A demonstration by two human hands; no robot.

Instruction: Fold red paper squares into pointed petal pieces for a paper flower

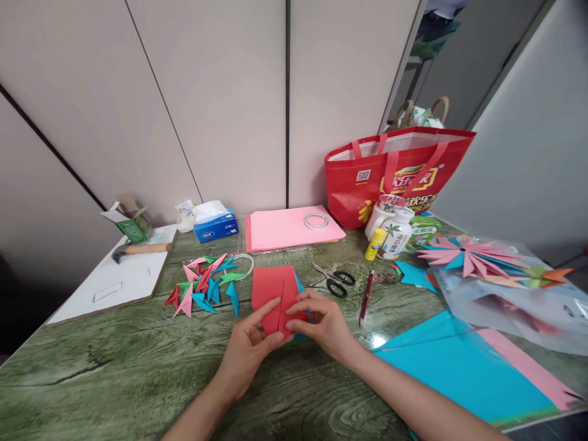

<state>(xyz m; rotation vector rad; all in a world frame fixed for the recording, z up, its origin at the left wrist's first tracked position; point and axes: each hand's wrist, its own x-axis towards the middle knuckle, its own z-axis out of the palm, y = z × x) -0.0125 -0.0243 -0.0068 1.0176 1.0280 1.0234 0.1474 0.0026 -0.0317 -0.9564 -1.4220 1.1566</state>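
Paper [271, 282], red, part-folded: our left hand [247, 346] and right hand [327, 321] are pinching it, grips nearly closed.
Folded pieces [214, 291] are lying nearby, seemingly done; ours is looking unfinished.

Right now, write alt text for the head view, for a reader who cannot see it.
A person's left hand and right hand hold folded red paper over a green, wood-patterned table. Colourful folded paper pieces lie to the left, scissors to the right, and a red shopping bag stands behind.
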